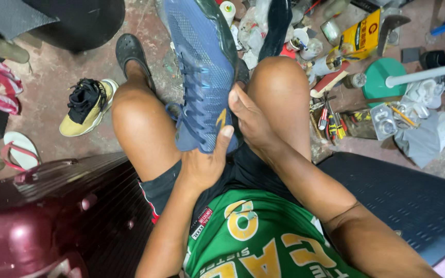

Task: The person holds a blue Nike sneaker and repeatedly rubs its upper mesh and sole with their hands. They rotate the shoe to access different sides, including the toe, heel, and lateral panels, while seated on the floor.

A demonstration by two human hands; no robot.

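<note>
A blue mesh sneaker [202, 67] with blue laces stands on end between my bare knees, toe pointing away from me. My left hand [204, 162] grips its heel end from below, thumb pressed on the side near a yellow mark. My right hand [251, 121] holds the shoe's right side, by the dark sole edge, thumb up along it. Both hands are closed on the same shoe. I sit in black shorts and a green shirt with yellow print.
A yellow and black sneaker [86, 105] lies on the concrete floor at left, with a black clog [130, 51] and a pink-strapped sandal [21, 149]. A maroon suitcase [42, 216] sits at lower left. Screwdrivers [330, 121], a yellow pouch [359, 38], tape and rags clutter the right.
</note>
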